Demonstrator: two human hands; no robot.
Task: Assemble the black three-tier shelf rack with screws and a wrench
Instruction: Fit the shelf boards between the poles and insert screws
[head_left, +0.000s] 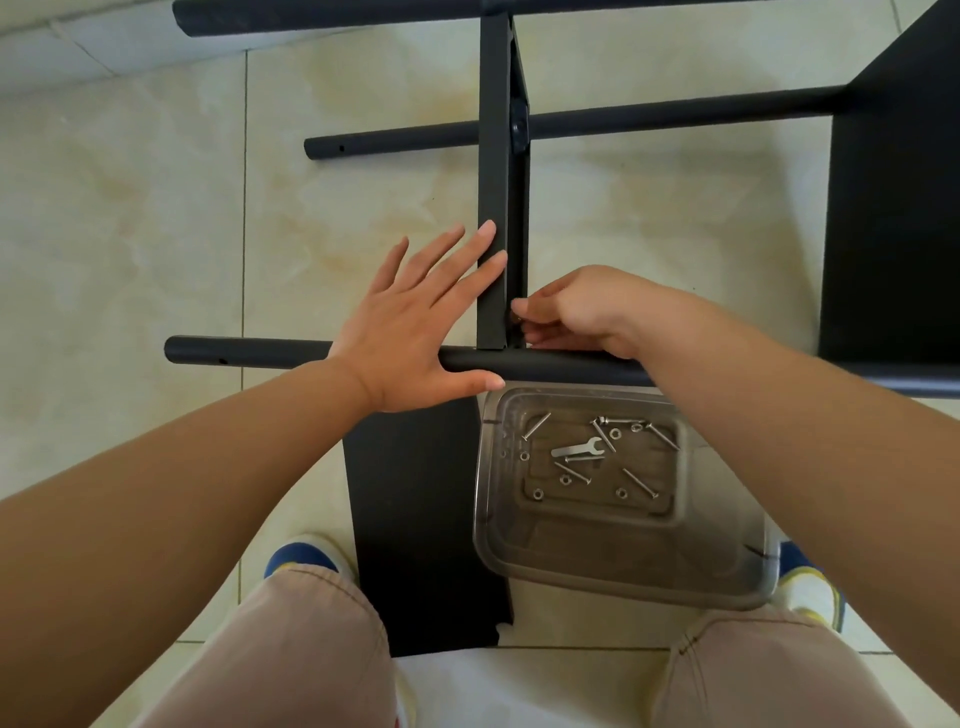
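Head view | left hand flat, fingers straight, bracing the black metal shelf edge that runs away from the person | right hand pinching something small, likely a screw, at the joint with the near black round tube | small silver wrench in the clear plastic tray, just below the right hand, nearer it.

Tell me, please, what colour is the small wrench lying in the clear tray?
Silver metal wrench, best seen in the head view.

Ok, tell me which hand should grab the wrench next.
Probably right. The wrench lies in the clear tray just below the right hand; the left hand is flat, bracing the shelf panel.
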